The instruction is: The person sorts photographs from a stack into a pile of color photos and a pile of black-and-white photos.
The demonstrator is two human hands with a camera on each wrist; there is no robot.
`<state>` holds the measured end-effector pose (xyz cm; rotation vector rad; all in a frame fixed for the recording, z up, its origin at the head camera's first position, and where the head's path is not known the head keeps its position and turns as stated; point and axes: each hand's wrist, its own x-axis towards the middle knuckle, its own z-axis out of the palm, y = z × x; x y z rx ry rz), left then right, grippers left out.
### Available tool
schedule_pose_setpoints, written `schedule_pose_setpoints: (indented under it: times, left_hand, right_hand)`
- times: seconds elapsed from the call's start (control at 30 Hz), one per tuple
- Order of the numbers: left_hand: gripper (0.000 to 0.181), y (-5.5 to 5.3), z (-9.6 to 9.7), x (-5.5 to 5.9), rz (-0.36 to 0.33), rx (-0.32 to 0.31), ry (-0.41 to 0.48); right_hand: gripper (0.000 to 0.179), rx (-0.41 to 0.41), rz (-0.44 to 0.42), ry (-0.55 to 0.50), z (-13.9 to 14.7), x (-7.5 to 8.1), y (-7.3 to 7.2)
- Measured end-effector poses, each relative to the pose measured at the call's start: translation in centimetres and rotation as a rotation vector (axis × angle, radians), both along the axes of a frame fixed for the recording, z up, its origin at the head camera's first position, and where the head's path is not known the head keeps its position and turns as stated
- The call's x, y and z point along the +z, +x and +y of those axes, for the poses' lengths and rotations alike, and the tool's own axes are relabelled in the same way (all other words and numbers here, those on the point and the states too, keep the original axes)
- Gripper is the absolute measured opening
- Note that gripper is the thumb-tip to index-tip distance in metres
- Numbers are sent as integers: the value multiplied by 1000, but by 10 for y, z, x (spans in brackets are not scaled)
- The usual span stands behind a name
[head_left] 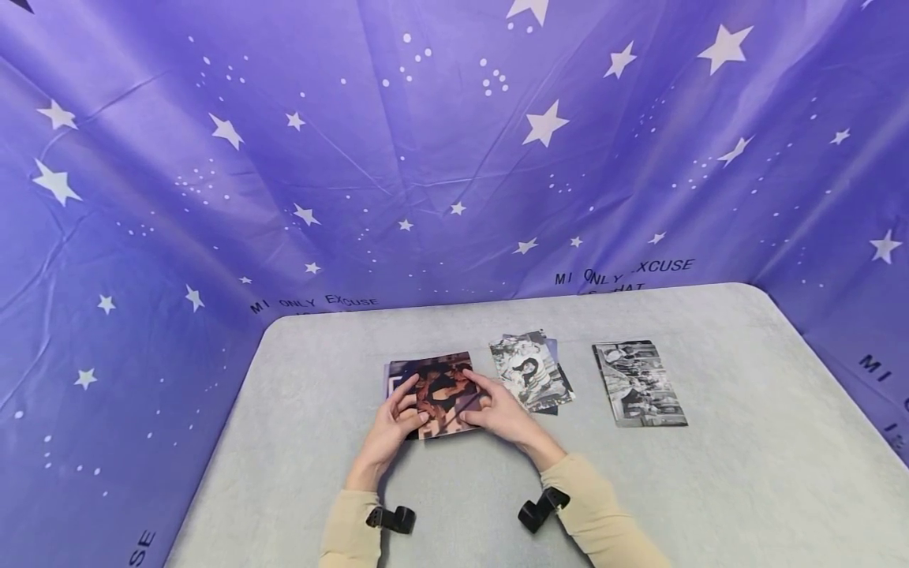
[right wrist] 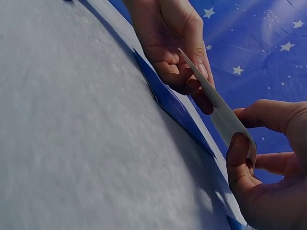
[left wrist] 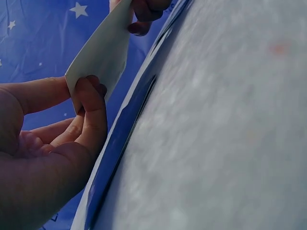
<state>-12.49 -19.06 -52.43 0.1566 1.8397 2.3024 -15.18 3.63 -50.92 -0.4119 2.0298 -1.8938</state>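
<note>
My left hand (head_left: 387, 432) and right hand (head_left: 506, 413) hold a colour photo print (head_left: 446, 386) between them, one at each side. Its picture is dark with orange-brown tones. Both wrist views show its plain pale back (left wrist: 103, 52), with fingers and thumb pinching the edges. The print is raised at a tilt above a pile of prints (right wrist: 172, 105) on the table. Most of that pile is hidden under it in the head view; a strip (head_left: 393, 371) shows at the left.
Right of my hands lies a loosely fanned pile of prints (head_left: 529, 369), a black-and-white one on top. Farther right is a neater black-and-white pile (head_left: 642, 385). The grey table (head_left: 305, 379) meets a purple star-patterned cloth (head_left: 426, 158) at the back and sides.
</note>
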Motion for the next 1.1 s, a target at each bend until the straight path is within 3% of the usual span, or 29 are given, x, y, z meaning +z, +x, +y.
schedule_pose_setpoints:
  times: [0.17,0.37,0.63,1.1]
  left_hand:
    - [71,-1,-12,3,-9,2,-59]
    - [71,-2,-29,6,1,-40,-107]
    - [71,-3,-45,5,10,-60,-117]
    - [62,-6,-59,12,-67,-2,-383]
  right_hand:
    - [77,-67,52,82,-13,1,3]
    - [76,-62,44,58,-26,5,7]
    - [75,-88,103,170,-41,-1,5]
    - [76,-84,163,302,-63,-5,3]
